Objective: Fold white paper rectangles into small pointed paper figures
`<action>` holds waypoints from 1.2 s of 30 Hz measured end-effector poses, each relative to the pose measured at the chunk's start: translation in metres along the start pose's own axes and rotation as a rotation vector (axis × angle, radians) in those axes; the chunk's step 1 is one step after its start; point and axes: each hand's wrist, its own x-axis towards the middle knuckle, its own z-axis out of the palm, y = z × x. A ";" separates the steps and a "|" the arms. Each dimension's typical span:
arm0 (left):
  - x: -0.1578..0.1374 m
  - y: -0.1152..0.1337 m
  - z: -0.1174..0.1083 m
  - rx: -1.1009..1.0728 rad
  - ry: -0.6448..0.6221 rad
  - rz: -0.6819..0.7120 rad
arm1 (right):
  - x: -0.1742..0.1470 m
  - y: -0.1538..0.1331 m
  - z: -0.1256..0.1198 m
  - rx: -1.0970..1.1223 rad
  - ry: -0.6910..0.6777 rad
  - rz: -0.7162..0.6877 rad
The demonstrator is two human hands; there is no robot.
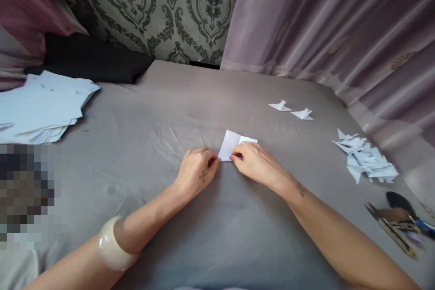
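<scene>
A small white sheet of paper (229,144), with a crease or folded layer toward its right side, lies on the grey cloth in front of me. My left hand (200,166) pinches its lower left corner between thumb and fingers. At the lower edge, my right hand (254,161) has its thumb and index finger closed on the paper and covers its right part. Beyond the right hand stand two folded paper birds (280,106), side by side.
A pile of folded paper figures (369,158) lies at the right, with scissors (390,229) and other tools nearer me. At the far left sit a stack of white paper (44,104) and a black cloth-like item (98,59). Curtains (306,18) hang along the right.
</scene>
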 end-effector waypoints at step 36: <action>0.006 -0.016 0.008 -0.367 0.199 0.304 | 0.014 -0.019 -0.007 -0.067 -0.123 0.188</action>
